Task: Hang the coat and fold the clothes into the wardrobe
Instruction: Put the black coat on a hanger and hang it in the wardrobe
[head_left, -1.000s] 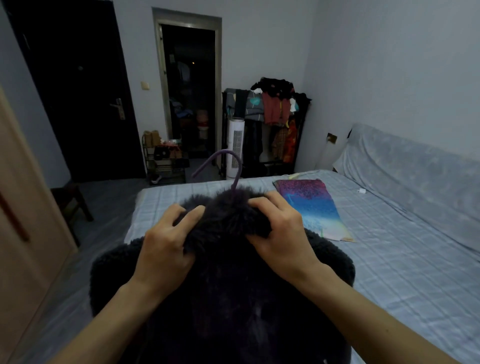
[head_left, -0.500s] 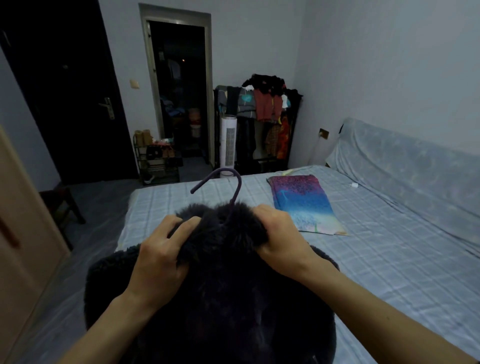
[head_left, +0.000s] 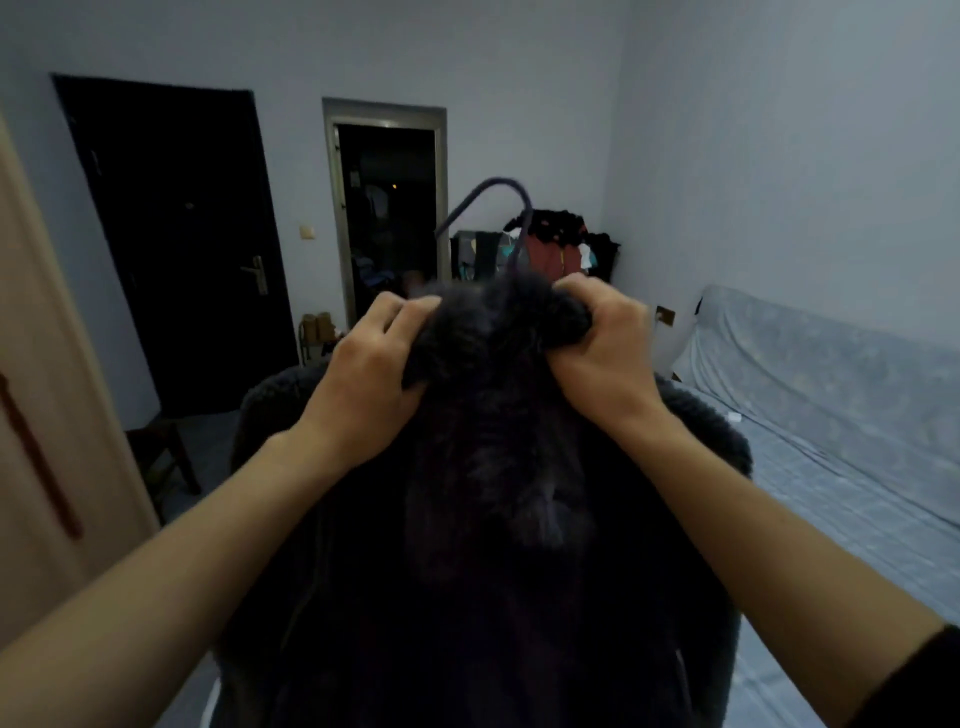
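By the left hand (head_left: 371, 374) the fleece coat (head_left: 493, 545) is clenched beside its purple hanger hook (head_left: 496, 181), pointed up and curled leftward; the other side is clenched by the right hand (head_left: 602, 353); the coat is held aloft, long axis vertical, left of the bed (head_left: 831, 493)

No text, label or number can be read anywhere.

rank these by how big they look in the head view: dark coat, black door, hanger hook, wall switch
1. dark coat, though nearness to the camera inflates it
2. black door
3. hanger hook
4. wall switch
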